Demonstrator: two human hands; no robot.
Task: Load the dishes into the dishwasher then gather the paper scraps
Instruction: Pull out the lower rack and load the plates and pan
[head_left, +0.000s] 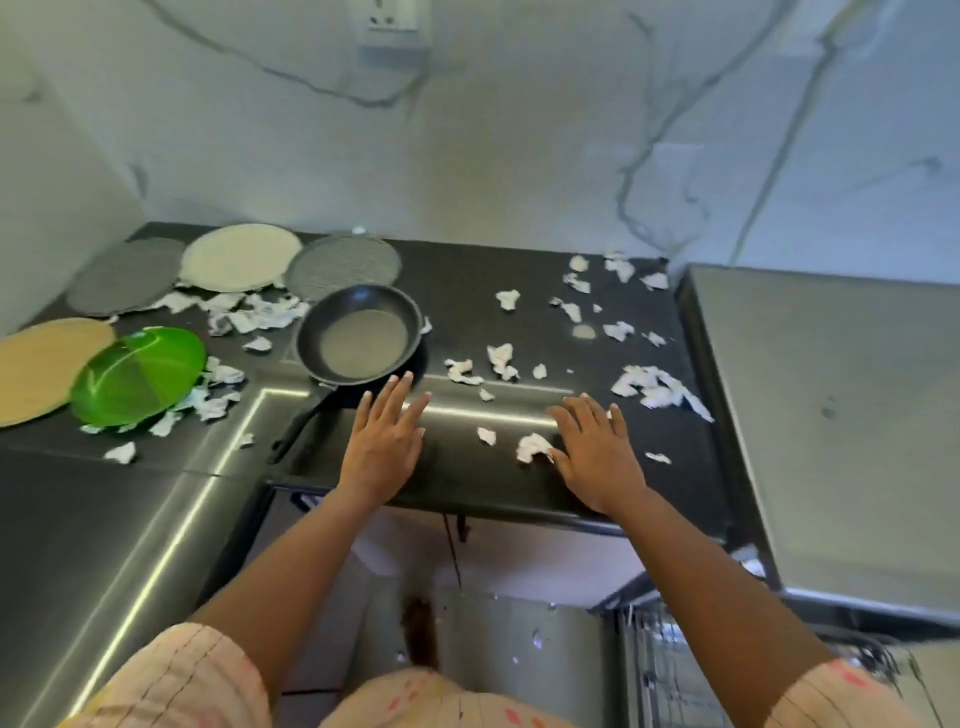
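1. The frying pan (361, 335) is black and round with a dull grey, worn-looking base; it sits on the dark counter (467, 291) left of centre, its long black handle (298, 426) running toward the near left.
2. Five plates lie flat at the far left: a glossy bright green plate (137, 375) partly overlapping a matte tan plate (39, 366); behind them a grey plate (122, 275), a cream plate (241, 257) and a grey plate with a fine mesh-like pattern (344, 265).
3. White paper scraps, torn and crumpled into irregular lumps, are scattered over the counter: a dense cluster (249, 314) between the plates and the pan, loose bits (613, 296) at the far right, a longer strip (660, 387) at the right edge.
4. The left hand (384, 444) lies palm down with fingers straight and spread, holding nothing, fingertips just beside the pan's near rim.
5. The right hand (597, 457) is also flat and spread, palm down on the counter, gripping nothing; a crumpled scrap (532, 447) touches its thumb side, and a smaller one (487, 435) lies between the hands.
6. The counter is dark and slightly speckled, with a shiny metal strip (498, 413) along it; a wire rack (670, 670) shows at the near right, below counter level.
7. The wall (519, 130) behind is pale marble with grey veins.
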